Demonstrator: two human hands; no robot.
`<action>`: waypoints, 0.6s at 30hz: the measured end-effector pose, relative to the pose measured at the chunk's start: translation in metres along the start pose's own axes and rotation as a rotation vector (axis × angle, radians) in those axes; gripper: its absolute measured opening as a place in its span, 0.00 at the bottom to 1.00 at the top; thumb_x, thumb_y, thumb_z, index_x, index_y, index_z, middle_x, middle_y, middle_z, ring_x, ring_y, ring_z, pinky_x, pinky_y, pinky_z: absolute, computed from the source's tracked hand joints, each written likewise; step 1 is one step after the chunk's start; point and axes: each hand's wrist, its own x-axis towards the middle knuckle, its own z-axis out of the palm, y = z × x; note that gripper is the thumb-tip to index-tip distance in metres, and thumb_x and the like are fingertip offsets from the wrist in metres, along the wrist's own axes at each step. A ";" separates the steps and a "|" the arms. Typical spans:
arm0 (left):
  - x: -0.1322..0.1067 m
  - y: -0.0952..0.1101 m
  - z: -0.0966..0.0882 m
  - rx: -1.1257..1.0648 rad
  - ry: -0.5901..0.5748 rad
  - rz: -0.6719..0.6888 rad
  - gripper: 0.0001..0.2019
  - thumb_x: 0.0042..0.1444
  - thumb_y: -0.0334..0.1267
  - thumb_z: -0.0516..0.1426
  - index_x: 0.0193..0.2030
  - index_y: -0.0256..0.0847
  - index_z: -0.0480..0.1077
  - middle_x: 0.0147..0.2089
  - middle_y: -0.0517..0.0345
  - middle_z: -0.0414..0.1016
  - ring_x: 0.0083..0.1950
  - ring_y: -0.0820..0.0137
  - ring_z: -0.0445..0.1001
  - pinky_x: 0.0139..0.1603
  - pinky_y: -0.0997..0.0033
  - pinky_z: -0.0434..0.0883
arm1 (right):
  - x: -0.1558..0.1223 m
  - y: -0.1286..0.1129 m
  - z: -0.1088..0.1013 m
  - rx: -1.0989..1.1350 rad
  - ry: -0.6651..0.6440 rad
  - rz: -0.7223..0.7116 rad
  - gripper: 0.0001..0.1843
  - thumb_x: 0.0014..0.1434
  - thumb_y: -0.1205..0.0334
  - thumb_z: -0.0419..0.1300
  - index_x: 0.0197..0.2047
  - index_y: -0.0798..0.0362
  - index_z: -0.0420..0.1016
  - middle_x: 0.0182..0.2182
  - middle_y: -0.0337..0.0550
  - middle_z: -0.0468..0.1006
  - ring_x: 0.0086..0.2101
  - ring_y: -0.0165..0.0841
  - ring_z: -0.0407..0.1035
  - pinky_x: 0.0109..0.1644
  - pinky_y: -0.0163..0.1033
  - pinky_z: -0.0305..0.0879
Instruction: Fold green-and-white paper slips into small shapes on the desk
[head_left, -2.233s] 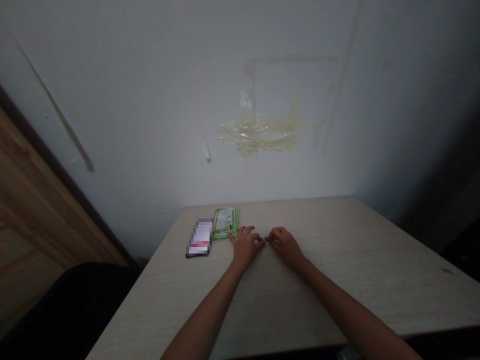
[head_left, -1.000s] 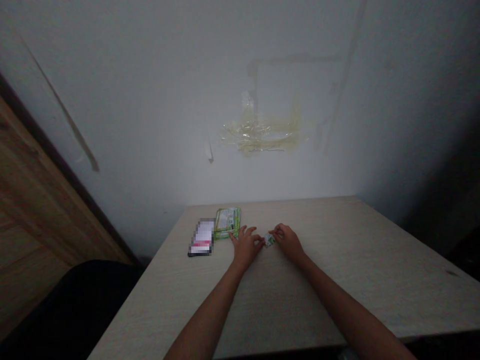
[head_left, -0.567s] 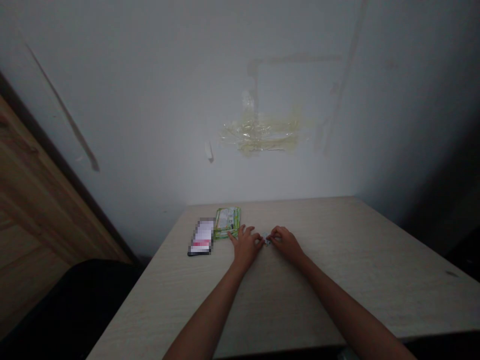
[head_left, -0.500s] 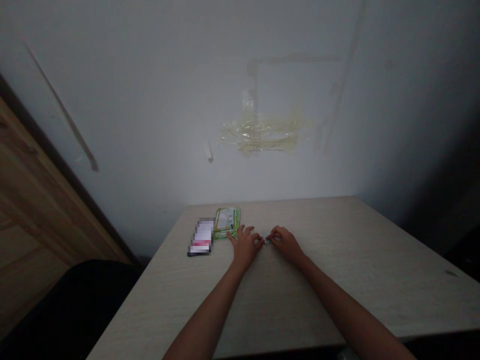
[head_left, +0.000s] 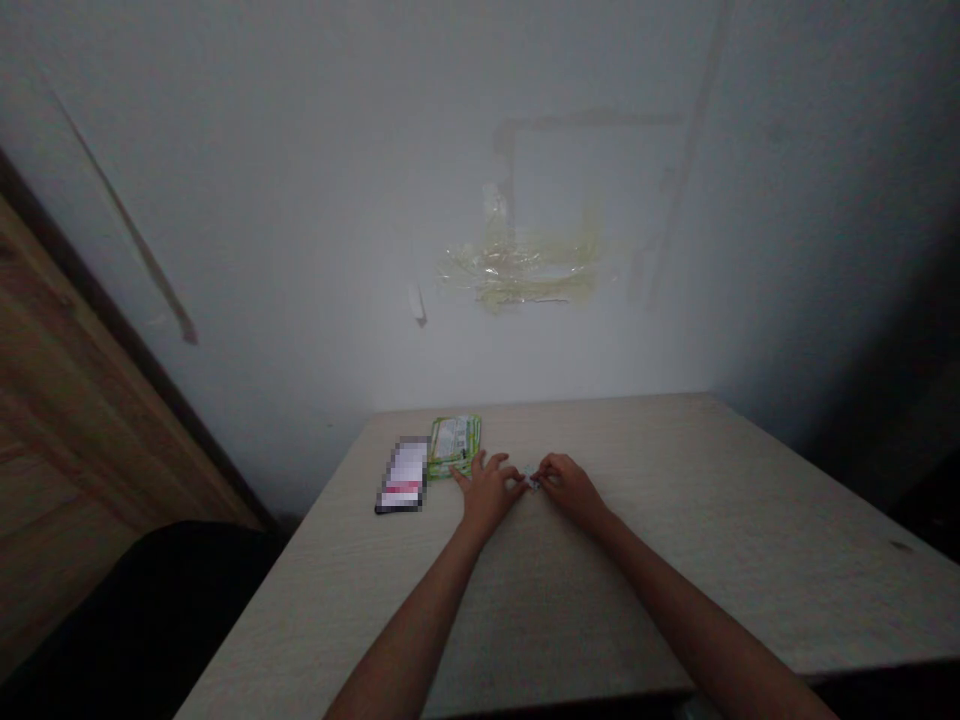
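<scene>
Between my fingertips is a small whitish patterned piece (head_left: pixel 531 479), too small to name, low over or on the table. My left hand (head_left: pixel 490 492) pinches its left side with thumb and forefinger, the other fingers spread toward a green and white printed packet (head_left: pixel 455 440). From the right, my right hand (head_left: pixel 571 486) pinches the same piece, its fingers curled. The packet lies flat behind my left hand, which covers its lower right corner. Left of the packet rests a phone-like dark-edged slab (head_left: pixel 403 476) with a blurred-out face.
The pale wooden table (head_left: pixel 675 560) stands against a grey wall (head_left: pixel 300 200) with peeling clear tape (head_left: pixel 525 270) on it. A black chair-like shape (head_left: pixel 165 610) is at the lower left, beside a wooden door or panel (head_left: pixel 67 400).
Both hands stay almost in place, still pinching the small piece. The piece looks slightly turned between the fingers; the packet and the slab have not moved.
</scene>
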 end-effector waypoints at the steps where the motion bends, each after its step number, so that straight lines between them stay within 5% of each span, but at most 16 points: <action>1: 0.000 0.000 0.000 0.001 -0.004 -0.002 0.10 0.52 0.54 0.60 0.39 0.60 0.77 0.61 0.67 0.68 0.70 0.50 0.49 0.63 0.25 0.32 | 0.000 -0.001 0.000 -0.029 -0.008 -0.019 0.05 0.56 0.71 0.57 0.34 0.51 0.67 0.34 0.41 0.74 0.39 0.34 0.69 0.45 0.39 0.64; 18: -0.005 0.004 -0.007 -0.004 -0.023 -0.030 0.11 0.55 0.55 0.57 0.40 0.60 0.76 0.63 0.66 0.67 0.71 0.49 0.45 0.62 0.24 0.32 | -0.002 -0.009 -0.010 -0.078 -0.116 -0.104 0.09 0.56 0.72 0.56 0.40 0.52 0.65 0.36 0.41 0.75 0.40 0.34 0.69 0.48 0.40 0.60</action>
